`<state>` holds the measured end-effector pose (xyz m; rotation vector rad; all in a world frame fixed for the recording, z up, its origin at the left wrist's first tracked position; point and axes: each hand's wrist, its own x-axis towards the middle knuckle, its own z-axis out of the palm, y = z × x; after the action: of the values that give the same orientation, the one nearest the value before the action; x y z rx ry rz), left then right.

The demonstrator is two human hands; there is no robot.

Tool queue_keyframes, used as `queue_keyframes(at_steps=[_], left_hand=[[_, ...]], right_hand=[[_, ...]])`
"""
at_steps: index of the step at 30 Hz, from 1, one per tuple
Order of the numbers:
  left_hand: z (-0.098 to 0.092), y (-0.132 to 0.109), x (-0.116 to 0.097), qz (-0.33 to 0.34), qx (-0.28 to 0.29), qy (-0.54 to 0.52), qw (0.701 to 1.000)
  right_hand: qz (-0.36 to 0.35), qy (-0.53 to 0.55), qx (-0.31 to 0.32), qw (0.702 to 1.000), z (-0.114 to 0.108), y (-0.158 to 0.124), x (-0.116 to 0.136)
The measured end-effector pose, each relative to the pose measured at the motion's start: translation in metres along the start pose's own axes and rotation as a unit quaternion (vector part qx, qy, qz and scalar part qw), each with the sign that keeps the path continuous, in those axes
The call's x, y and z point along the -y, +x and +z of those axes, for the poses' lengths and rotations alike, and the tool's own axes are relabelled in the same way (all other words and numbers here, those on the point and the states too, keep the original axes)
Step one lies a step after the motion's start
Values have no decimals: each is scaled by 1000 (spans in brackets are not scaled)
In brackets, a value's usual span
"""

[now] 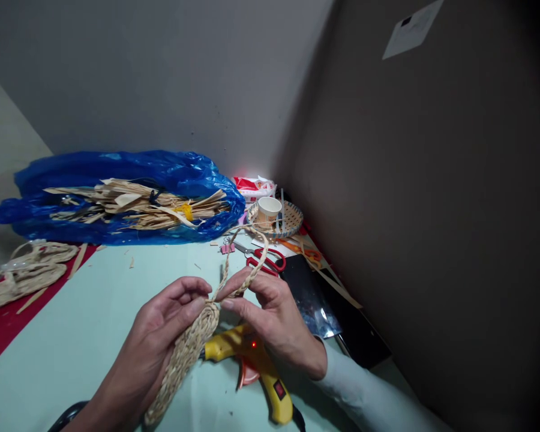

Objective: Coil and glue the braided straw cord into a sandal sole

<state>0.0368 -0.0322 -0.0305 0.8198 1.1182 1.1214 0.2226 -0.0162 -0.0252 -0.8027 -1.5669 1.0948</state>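
Nearest, the straw mat (191, 342) sits clasped in the left hand (162, 336); right hand (270, 312) pinches the loose braid (256, 267) at its tip; coiling underway; another wrap would call for snug tension.

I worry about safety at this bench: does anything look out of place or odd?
Yes. The yellow glue gun lies on its side on the table with a red light lit, right under the right hand, beside the braided straw that it and the left hand pinch. Loose straw scraps are scattered near the blue bag.
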Motion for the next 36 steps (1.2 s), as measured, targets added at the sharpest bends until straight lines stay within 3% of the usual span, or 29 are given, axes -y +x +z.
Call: queue_keyframes(at_steps=[15, 20, 25, 30, 36], left_hand=[[-7, 5, 5, 68, -6, 67, 995], [-6, 7, 7, 67, -1, 73, 995], [-3, 7, 3, 61, -33, 48, 996], [4, 5, -1, 43, -63, -2, 997], [2, 3, 3, 22, -33, -22, 999]], right_hand=[[-16, -28, 25, 999, 2, 3, -9], [-1, -1, 14, 1000, 2, 6, -8], [40, -2, 2, 999, 1, 5, -10], [86, 5, 38, 996, 7, 3, -17], [86, 26, 43, 995, 10, 1, -18]])
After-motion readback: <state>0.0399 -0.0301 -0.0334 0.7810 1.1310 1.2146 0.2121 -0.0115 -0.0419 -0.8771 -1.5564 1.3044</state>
